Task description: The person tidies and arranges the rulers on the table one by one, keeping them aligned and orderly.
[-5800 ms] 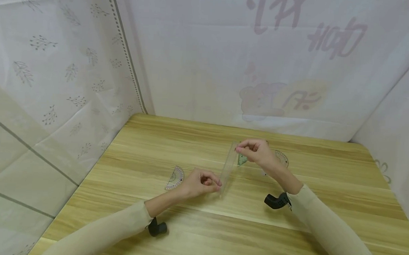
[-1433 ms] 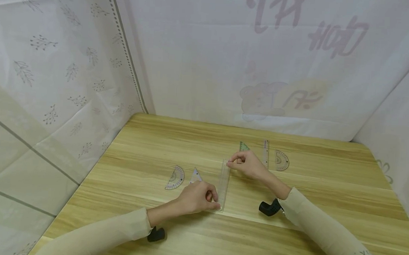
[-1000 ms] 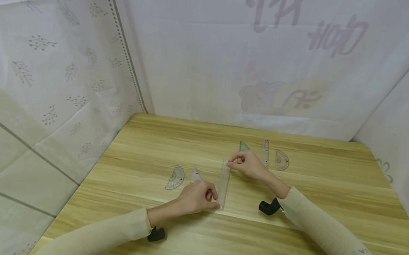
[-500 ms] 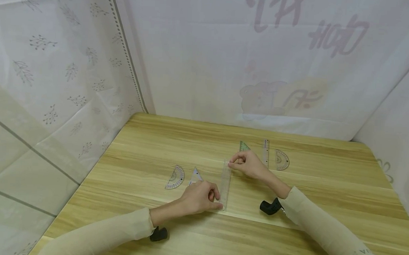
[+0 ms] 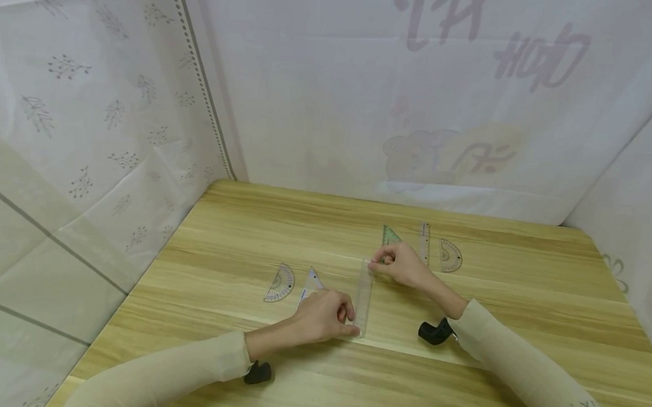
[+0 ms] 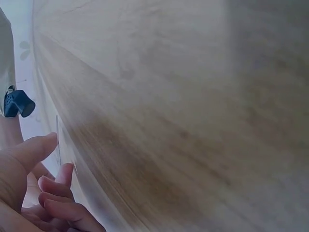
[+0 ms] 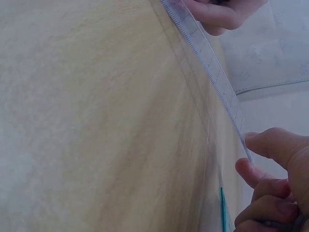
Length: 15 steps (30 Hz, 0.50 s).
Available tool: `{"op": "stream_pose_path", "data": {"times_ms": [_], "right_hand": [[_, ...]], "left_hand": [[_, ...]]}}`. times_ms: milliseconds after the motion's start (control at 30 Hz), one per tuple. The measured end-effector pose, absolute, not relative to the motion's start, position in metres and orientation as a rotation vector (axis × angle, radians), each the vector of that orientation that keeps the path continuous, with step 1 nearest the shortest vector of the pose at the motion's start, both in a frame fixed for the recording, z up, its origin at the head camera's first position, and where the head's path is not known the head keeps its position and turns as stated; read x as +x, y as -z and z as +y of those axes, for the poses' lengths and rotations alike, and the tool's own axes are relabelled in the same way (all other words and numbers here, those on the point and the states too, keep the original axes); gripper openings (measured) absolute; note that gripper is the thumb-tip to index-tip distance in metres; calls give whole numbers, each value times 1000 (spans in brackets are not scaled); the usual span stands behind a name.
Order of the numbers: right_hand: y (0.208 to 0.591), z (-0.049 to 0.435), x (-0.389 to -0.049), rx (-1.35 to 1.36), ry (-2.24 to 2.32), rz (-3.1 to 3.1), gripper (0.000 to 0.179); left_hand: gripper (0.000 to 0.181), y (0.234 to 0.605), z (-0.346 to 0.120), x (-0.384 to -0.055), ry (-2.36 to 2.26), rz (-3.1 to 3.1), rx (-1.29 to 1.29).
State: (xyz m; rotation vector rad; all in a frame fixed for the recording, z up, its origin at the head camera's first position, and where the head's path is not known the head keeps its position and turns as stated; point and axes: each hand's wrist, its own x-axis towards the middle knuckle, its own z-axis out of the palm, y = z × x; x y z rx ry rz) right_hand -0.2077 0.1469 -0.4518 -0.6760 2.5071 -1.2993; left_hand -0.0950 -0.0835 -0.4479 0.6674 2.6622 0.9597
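The left hand (image 5: 325,316) is pinching a clear ruler (image 5: 363,299) at its near end, the right hand (image 5: 403,266) at its far; the long axis is pointing forward, apparently just above the table (image 5: 237,224).

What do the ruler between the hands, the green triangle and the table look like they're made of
Ruler: likely clear, smooth plastic; wood shows through it. Green triangle: probably tinted plastic, thin and flat with dark edge marks; finish hard to tell. Table: wood or wood-look laminate, streaky grain, soft sheen.
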Motion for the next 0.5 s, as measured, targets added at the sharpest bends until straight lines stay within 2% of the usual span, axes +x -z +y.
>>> {"op": "stream_pose_path", "data": {"times_ms": [500], "right_hand": [[458, 142, -204, -711, 1164, 2632, 12]], "left_hand": [[27, 448, -82, -92, -917, 2667, 663]]}}
